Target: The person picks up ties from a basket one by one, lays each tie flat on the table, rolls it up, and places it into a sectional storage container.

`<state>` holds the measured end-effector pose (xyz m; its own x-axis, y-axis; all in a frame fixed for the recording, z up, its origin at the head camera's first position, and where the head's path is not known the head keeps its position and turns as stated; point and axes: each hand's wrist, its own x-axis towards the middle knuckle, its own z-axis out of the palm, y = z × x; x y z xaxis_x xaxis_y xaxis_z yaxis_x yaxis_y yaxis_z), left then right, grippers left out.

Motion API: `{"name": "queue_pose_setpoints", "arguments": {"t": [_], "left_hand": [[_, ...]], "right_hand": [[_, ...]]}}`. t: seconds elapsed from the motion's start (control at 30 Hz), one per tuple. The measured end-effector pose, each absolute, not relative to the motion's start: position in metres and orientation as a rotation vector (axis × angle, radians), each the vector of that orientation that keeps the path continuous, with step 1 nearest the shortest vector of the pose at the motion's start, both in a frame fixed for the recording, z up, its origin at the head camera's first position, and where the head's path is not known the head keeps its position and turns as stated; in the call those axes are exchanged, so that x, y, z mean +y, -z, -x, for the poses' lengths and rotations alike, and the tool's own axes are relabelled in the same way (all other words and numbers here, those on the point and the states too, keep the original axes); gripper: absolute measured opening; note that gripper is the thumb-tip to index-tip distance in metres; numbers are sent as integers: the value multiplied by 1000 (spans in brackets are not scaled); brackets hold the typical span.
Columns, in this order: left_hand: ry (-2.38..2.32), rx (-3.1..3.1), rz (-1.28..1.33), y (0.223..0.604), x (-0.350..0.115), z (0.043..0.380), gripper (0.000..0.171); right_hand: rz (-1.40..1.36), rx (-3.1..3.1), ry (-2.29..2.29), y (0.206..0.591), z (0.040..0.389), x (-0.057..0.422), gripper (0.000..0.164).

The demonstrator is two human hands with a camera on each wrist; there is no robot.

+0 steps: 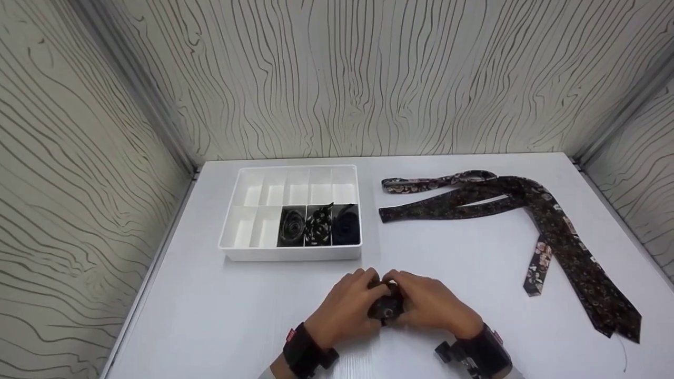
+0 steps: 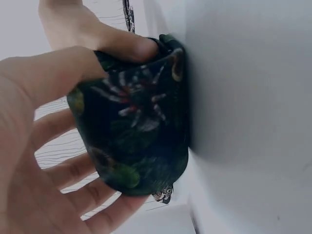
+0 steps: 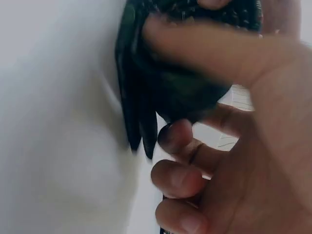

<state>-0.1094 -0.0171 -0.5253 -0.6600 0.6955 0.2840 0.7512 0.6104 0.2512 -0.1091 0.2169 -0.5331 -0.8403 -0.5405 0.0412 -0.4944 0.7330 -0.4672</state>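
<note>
A dark rolled necktie [image 1: 387, 308] is between my two hands, low over the front middle of the white table. In the left wrist view the roll [image 2: 139, 122] shows a spider print and green patches. My left hand [image 1: 345, 308] grips it from the left, thumb on the near side and fingers behind. From the right, my right hand [image 1: 434, 302] holds it, thumb pressed on the coil in the right wrist view. Two pointed dark tie ends [image 3: 139, 122] hang loose from the roll there. Part of the roll is covered by fingers.
Behind the hands stands a white divided box [image 1: 292, 254]; three rolled ties, including a black-and-white patterned one [image 1: 318, 226], fill its front right compartments. Floral dark neckties [image 1: 553, 226] lie unrolled across the table's right side. Wood-grain panels enclose the back and sides.
</note>
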Motion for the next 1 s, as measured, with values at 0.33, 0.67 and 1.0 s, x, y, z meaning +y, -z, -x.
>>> {"name": "queue_pose_setpoints", "arguments": {"t": [0.33,0.67,1.0], "left_hand": [[526,-2678,1190,526,-19,110,53],[979,-3002,776,530,-28,114,72],[1825,-2908,687,541,-24,126,62]], "right_hand": [[867,2832,669,532,108,214,54],[867,2743,851,538,119,224,47],[975,2708,1132,543,122,213,52]]}}
